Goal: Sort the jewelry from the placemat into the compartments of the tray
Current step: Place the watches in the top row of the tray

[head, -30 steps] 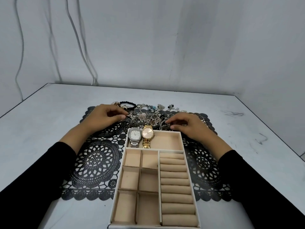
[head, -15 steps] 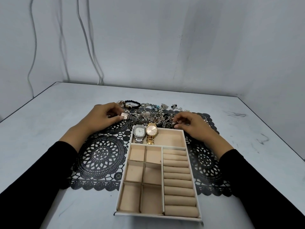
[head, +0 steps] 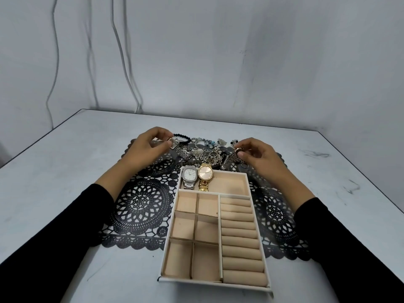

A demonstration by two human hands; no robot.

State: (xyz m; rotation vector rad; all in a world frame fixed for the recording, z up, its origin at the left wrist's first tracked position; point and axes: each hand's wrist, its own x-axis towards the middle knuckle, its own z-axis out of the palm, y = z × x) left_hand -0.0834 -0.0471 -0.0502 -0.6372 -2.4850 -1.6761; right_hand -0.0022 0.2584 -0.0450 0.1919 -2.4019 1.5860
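Gleaming jewelry (head: 205, 150) lies tangled (mostly silver, seemingly).

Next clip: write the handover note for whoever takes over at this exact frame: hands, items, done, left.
Left hand: pinches a small rectangular watch on a mesh strap over the black lace placemat.
Right hand: pinches a small round metal piece, too small to identify.
Done: silver square-faced watch and gold round watch lie in the far wide compartment of the beige-lined tray.
Left: the tangled jewelry pile on the placemat; square compartments and ring rolls hold nothing.
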